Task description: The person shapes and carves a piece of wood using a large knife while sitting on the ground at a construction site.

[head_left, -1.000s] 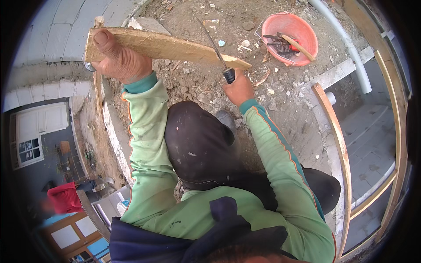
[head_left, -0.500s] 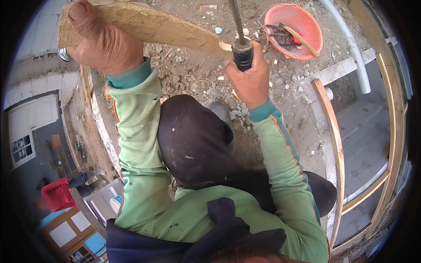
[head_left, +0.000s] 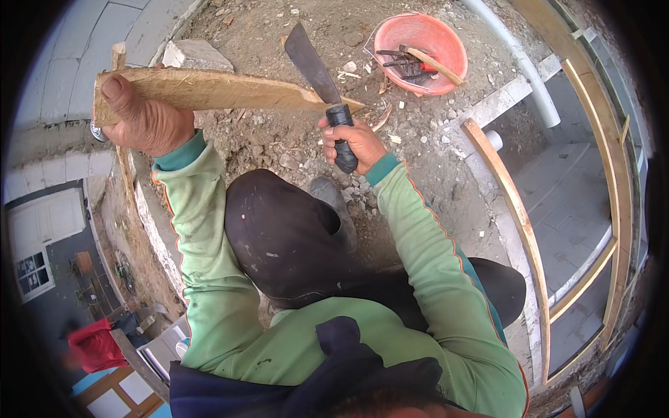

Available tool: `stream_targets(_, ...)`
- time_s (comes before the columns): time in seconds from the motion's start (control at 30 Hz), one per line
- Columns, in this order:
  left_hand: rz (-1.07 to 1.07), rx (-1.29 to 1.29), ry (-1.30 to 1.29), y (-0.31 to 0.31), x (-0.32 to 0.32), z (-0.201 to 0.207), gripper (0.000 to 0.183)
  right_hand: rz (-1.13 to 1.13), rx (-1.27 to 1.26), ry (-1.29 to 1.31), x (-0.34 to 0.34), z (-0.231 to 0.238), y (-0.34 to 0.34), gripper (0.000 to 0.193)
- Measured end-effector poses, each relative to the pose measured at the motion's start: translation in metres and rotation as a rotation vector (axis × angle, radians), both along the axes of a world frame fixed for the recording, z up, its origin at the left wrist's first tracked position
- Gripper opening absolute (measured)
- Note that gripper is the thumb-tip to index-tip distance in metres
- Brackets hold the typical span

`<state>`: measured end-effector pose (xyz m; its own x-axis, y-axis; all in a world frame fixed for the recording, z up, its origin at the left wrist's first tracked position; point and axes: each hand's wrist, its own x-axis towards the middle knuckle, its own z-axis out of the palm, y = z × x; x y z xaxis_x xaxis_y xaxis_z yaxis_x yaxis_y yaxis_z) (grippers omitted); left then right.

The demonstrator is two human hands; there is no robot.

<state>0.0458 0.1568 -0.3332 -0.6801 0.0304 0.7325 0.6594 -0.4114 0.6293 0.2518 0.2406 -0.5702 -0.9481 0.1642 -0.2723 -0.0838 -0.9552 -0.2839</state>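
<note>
My left hand [head_left: 150, 122] is closed round the near end of a wooden board [head_left: 216, 90], its thumb on the top edge. The board runs off to the right and narrows to a cut, pointed tip. In my right hand [head_left: 359, 141] is a machete, held by its black wrapped handle [head_left: 341, 139]. Its dark broad blade [head_left: 310, 63] points up and away to the left, crossing the board close to the pointed end. Whether the edge touches the wood, I cannot tell.
An orange bucket [head_left: 446, 52] with hand tools and a wooden handle stands on rubbly soil. Beyond it lies a grey pipe [head_left: 516, 59]. Timber rails [head_left: 512, 202] edge a sunken tiled area at the right. Pale wood chips lie near the board's tip.
The machete has swung down to the left, and its blade now lies across the board's tip. My view has shifted, with the bucket appearing further left. Both hands keep their holds.
</note>
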Motion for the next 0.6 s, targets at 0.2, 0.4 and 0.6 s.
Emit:
stream_targets(0.2,-0.186,-0.165,0.059,-0.051,0.016,0.045,0.053,-0.189,1.383,-0.902,0.027,-0.062,-0.014,0.055)
stream_targets(0.4,-0.335,-0.056,0.107,-0.034,0.024,0.028,0.052,-0.355,1.926,-0.900,0.064,-0.120,0.004,0.038)
stream_targets(0.6,-0.435,-0.071,-0.135,-0.042,0.013,0.036,0.064,-0.457,1.998,-0.960,0.028,-0.073,0.135,0.022)
